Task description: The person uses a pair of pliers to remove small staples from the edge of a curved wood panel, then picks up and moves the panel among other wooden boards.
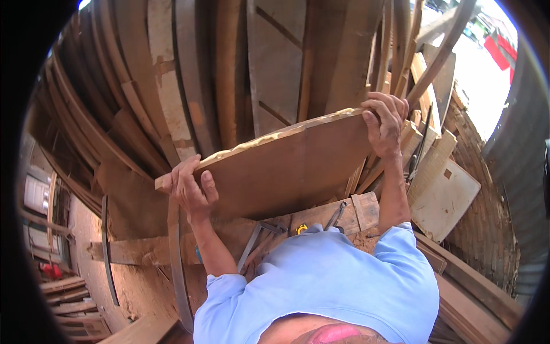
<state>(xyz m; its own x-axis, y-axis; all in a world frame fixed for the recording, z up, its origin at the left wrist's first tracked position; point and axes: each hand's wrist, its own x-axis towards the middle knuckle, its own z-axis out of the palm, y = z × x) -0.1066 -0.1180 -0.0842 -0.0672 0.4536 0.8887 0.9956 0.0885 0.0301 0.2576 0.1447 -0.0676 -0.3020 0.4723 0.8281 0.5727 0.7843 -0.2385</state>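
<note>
While tall planks (232,74) lean in a crowded row across the far side, you stand near them in a light blue shirt (321,281), both forearms stretched forward. To the right, a grey corrugated sheet (518,143) rises along the edge of the space.

Between you and the planks is the wide brown board (286,166), tilted up so that its smooth face is turned toward you and its pale, ragged edge (275,136) runs along the top. Its right end sits farther away than its left. You cannot tell from this view whether its lower edge rests on anything.

Below it, nearer to you, lies the wooden bench (365,213), partly hidden by your shirt. Well to the right, an off-white panel (444,198) leans at a slant.

Your left hand (192,186) pinches the board near its left end, fingers over the top edge and thumb on the near side. Your right hand (385,123) clasps the far right corner, fingers curled over it.

On the bench lie a metal square (249,249) to the left, a dark long-handled tool (338,215) to the right, and a small yellow tape measure (302,229) between them.
</note>
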